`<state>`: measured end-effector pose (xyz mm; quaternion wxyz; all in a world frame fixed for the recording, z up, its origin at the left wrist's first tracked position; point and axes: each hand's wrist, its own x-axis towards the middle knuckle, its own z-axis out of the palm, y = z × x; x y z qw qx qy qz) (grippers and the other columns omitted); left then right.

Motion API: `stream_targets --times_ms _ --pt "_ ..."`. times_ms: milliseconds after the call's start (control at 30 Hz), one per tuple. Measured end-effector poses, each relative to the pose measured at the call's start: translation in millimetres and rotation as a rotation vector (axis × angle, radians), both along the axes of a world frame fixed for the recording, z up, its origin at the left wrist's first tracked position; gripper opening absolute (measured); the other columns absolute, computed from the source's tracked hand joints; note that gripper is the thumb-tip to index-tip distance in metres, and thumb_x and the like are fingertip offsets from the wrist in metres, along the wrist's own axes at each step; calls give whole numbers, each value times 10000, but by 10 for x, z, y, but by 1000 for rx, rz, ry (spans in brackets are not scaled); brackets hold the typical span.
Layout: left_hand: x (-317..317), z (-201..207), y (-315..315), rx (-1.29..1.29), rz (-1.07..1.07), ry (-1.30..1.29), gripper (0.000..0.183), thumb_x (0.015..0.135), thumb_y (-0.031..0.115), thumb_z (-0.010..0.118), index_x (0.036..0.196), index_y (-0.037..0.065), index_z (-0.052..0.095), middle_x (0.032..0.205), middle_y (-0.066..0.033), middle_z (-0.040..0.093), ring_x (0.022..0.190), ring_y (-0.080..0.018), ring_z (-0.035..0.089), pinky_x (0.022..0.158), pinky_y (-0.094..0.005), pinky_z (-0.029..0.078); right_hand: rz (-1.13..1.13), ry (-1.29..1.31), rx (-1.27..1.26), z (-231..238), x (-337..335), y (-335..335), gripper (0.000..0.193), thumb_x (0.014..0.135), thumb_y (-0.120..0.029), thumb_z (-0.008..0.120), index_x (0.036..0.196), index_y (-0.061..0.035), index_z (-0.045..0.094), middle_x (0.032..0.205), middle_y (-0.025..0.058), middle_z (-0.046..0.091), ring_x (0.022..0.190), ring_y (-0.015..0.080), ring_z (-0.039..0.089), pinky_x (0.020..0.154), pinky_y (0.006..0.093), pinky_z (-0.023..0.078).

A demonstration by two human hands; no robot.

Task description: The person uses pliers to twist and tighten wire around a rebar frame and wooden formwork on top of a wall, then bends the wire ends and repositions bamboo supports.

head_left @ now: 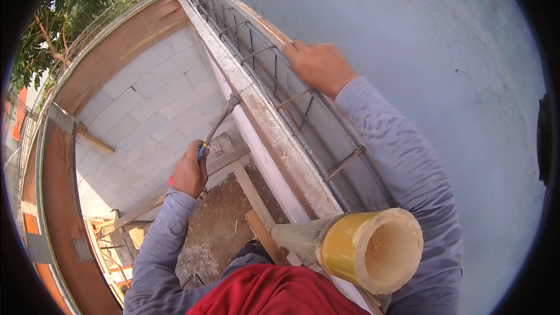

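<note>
My left hand [189, 172] is closed around the grip of a hammer [218, 122], whose metal head rests at or very close to the side of the near formwork board [256, 134]. Across the rebar cage [303, 98], my right hand [322, 69] reaches over to the far wooden board [268, 26] along the blue wall. Its fingers curl over that board's top edge, slightly blurred. Between the two boards the ribbed bars and cross ties run lengthwise. Whether the right fingers hold anything small is hidden.
A thick cut bamboo pole [350, 251] rises close beside my right arm. The blue wall [443, 81] stands at the right. Below lie a dirt floor [213, 233] and wooden braces [254, 192]. Brown formwork [70, 210] tops the left side of the pale block wall [154, 93].
</note>
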<state>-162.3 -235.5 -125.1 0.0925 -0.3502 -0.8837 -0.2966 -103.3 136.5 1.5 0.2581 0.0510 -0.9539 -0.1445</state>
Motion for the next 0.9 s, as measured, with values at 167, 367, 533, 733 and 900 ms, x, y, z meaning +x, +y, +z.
stream_targets --times_ms 167,367,533,733,900 --pt "-26 237 -42 -93 -18 33 208 1021 182 614 1191 78 554 882 -255 695 801 -476 673 651 -532 519 -5 33 -41 29 12 -32 120 933 -109 588 1039 -54 588 966 110 671 781 307 718 655 435 586" --pt "-122 76 -41 -39 -64 53 206 1014 159 607 1192 70 559 943 -240 700 831 -455 678 668 -518 523 108 45 -46 124 87 37 79 925 -145 625 952 -80 659 982 30 672 992 215 661 772 385 587" --pt "-220 89 -64 -34 -68 76 213 1004 135 614 1199 70 562 934 -224 700 815 -458 672 671 -517 519 193 20 -39 114 98 74 148 933 -263 704 949 -118 679 976 -6 653 980 211 629 760 381 568" --pt "-187 94 -35 1 -96 -6 194 1005 136 622 1180 73 565 852 -227 678 788 -465 663 661 -518 500 198 11 -131 83 112 95 177 926 -286 720 948 -114 683 1012 -4 672 984 216 635 777 385 561" --pt "-109 124 -46 24 -133 -247 176 1037 189 601 1155 62 571 758 -233 628 730 -462 639 633 -493 475 173 21 -142 45 99 -43 266 903 -359 743 929 -104 670 956 8 663 1001 242 629 856 421 532"
